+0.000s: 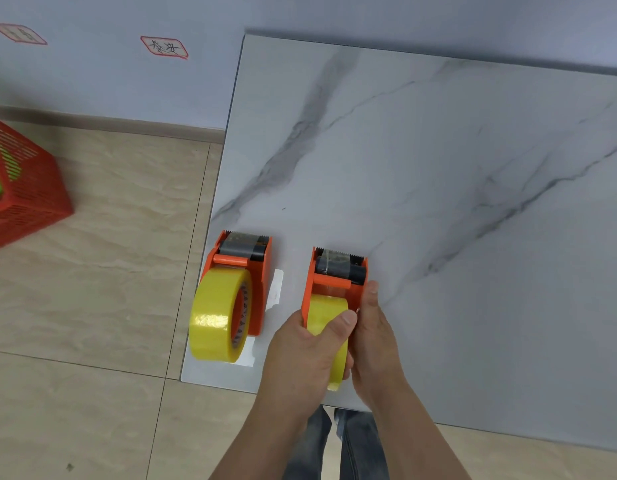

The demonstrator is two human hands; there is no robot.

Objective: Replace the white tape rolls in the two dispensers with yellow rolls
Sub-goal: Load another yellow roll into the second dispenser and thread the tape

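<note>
Two orange tape dispensers stand side by side near the front left corner of a marble-patterned table [438,161]. The left dispenser [256,271] carries a yellow tape roll [215,317] and nobody touches it. The right dispenser [334,278] also holds a yellow roll [326,313]. My left hand [307,348] wraps around that roll from the left, thumb on top. On the right side, my right hand [372,327] presses against the dispenser's wall and the roll, index finger stretched forward. No white roll is in view.
A white paper slip [275,285] lies under the left dispenser. A red slatted basket [26,188] with something green inside sits on the tiled floor at far left. The table's left edge runs close to the left dispenser. A wall stands behind.
</note>
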